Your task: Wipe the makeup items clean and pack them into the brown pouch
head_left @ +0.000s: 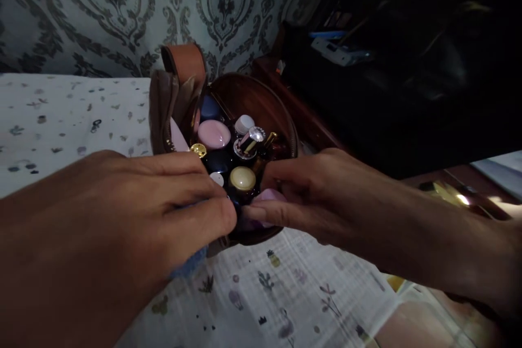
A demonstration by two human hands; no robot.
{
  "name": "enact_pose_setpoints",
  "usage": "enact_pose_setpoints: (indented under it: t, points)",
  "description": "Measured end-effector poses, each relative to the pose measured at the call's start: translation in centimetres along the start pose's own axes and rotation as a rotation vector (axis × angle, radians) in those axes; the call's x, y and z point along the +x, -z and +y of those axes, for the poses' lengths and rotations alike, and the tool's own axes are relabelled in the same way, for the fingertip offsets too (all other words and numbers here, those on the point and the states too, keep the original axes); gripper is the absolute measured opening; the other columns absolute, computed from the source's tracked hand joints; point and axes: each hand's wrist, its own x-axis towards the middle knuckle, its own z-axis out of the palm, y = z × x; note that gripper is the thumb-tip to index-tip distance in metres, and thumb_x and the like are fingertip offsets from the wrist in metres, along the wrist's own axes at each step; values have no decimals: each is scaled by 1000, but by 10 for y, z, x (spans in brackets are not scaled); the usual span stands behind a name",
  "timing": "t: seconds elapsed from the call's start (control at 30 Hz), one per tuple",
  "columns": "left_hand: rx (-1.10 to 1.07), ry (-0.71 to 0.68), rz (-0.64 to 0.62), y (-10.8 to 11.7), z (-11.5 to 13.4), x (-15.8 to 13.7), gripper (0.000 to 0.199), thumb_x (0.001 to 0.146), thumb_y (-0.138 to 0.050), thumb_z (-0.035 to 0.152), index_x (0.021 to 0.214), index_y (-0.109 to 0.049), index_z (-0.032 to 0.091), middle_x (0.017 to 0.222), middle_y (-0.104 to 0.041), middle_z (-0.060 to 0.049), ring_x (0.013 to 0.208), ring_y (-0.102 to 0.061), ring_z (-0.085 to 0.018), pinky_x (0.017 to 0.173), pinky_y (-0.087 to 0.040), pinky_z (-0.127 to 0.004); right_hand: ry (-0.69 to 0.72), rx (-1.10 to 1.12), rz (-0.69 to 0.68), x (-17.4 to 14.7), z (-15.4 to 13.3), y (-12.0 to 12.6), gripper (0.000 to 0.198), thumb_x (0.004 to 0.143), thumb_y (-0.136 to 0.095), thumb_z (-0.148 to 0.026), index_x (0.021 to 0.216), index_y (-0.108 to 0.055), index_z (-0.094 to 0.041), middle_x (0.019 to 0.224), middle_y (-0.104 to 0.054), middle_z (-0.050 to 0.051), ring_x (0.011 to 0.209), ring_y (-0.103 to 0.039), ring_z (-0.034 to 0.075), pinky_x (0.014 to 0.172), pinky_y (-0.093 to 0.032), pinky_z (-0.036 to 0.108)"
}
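Observation:
A round brown cosmetic case (261, 89) lies unzipped, packed with bottles and caps. Inside are a pink oval lid (214, 135), a silver jewelled cap (252, 140), a white cap (244, 124), a cream round cap (242, 178) and a gold cap (198, 150). My right hand (314, 190) reaches into the near right side, thumb and fingers closed around a pinkish-purple item (267, 197), mostly hidden. At the near left rim, my left hand (163, 201) is closed, its fingertips over the contents. Fuzzy blue cloth (190, 264) pokes out beneath its palm.
The case rests on a white printed sheet (261, 283). Behind it hangs a grey patterned curtain (228, 5). A dark wooden edge (310, 125) runs along the right, with a black bag-like shape (408, 92) and a grey device (340, 53) beyond. Shiny gold wrapping (448, 196) lies at right.

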Motion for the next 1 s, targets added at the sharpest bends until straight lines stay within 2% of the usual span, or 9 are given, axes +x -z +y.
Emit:
enact_pose_setpoints:
  t: [0.03, 0.07, 0.13, 0.23, 0.33, 0.5, 0.67, 0.8, 1.0]
  points:
    - [18, 20, -49, 12, 17, -4, 53, 92, -27, 45, 84, -74, 22, 105, -76, 7, 114, -68, -17, 73, -56, -17, 11, 21, 4, -3, 1, 1, 39, 92, -61, -52, 74, -62, -17, 52, -48, -5, 44, -41, 6, 38, -27, 19]
    - [-40, -22, 14, 22, 33, -8, 39, 90, -41, 42, 84, -75, 24, 104, -77, 4, 114, -69, -19, 79, -58, -21, 25, 47, 10, -6, 3, 1, 36, 91, -61, -52, 81, -65, -18, 53, -51, -6, 45, -44, 6, 40, -29, 19]
    - [21, -393, -139, 39, 56, -14, 24, 88, -54, 31, 98, -76, 28, 115, -75, 2, 122, -64, -22, 91, -58, -29, 41, 95, 38, -10, 6, 0, 29, 91, -63, -48, 93, -67, -19, 58, -55, -6, 49, -48, 7, 44, -32, 18]
    - [124, -828, -222, 46, 68, -15, 34, 88, -52, 14, 113, -70, 28, 126, -70, -1, 130, -58, -24, 102, -56, -35, 43, 123, 91, -8, 8, -5, 23, 91, -64, -41, 92, -68, -18, 63, -60, -4, 55, -53, 7, 49, -36, 19]
    - [163, -948, -183, 42, 64, -16, 37, 90, -46, 10, 118, -65, 26, 129, -67, -4, 133, -54, -25, 104, -54, -38, 61, 54, 158, -1, 6, -9, 20, 90, -67, -37, 86, -69, -17, 65, -62, -3, 57, -53, 7, 52, -35, 19]
    - [187, -943, -136, 41, 60, -29, 33, 94, -46, 15, 122, -61, 26, 135, -64, -5, 131, -56, -25, 108, -51, -41, 117, -105, 229, 4, 2, -14, 16, 90, -68, -33, 88, -71, -17, 66, -62, -2, 56, -51, 8, 54, -32, 21]
    - [139, -790, 82, 49, 48, -50, 32, 93, -49, 13, 116, -64, 31, 130, -66, -1, 118, -64, -20, 96, -57, -31, 109, -112, 258, -5, 4, -16, 17, 90, -67, -34, 87, -70, -18, 64, -61, -3, 54, -50, 8, 53, -32, 22]
    - [99, -607, 215, 49, 25, -66, 23, 95, -51, 22, 108, -66, 34, 117, -70, 2, 105, -68, -17, 85, -59, -25, 108, -132, 266, -10, 3, -16, 19, 91, -65, -35, 88, -70, -17, 61, -59, -3, 52, -49, 7, 51, -32, 22]
    - [138, -443, 204, 46, -22, -95, 25, 97, -51, 34, 118, -64, 35, 119, -72, 2, 106, -70, -19, 86, -58, -23, 142, -148, 357, -14, 4, -17, 20, 92, -65, -35, 97, -72, -18, 55, -58, -5, 47, -48, 8, 47, -33, 20]
